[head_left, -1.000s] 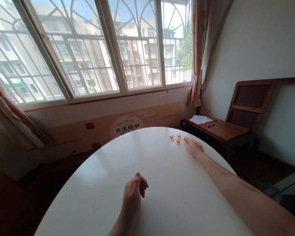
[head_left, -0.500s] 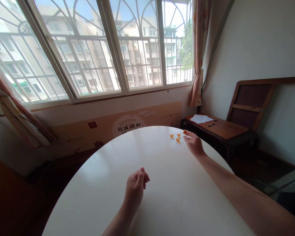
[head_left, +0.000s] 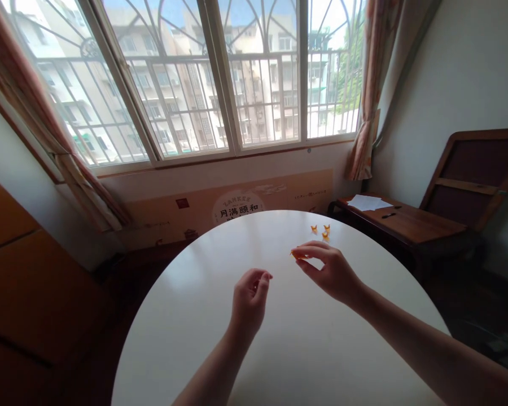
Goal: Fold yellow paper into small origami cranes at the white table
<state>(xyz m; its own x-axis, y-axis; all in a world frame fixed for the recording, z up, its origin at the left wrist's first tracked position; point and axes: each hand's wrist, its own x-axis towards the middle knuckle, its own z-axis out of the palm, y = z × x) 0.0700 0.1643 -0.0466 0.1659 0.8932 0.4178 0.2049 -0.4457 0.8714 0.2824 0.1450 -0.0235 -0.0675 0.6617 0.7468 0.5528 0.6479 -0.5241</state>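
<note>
Thumb and fingertips of my right hand (head_left: 328,268) pinch a small orange piece (head_left: 298,255) above the white round table (head_left: 288,349). The piece is pointed at one end, and the fingers partly cover it. To the left and nearer me, my left hand (head_left: 249,296) hovers with its fingers curled in and the thumb against them; nothing shows in it. Beyond my right hand, three similar small orange pieces with upturned ends lie close together: a left one (head_left: 314,228), a right one (head_left: 327,228) and a nearer one (head_left: 325,235).
Past the table's right edge stands a low wooden bench (head_left: 423,223) with white papers (head_left: 368,202) and a small dark object (head_left: 388,215) on it. Barred windows and a printed panel (head_left: 275,197) are behind the table. An orange-brown cabinet (head_left: 38,270) stands at left.
My right hand has drawn back from the group of orange pieces, bringing one toward my left hand. My left hand has moved slightly up and to the right. The whole view has shifted.
</note>
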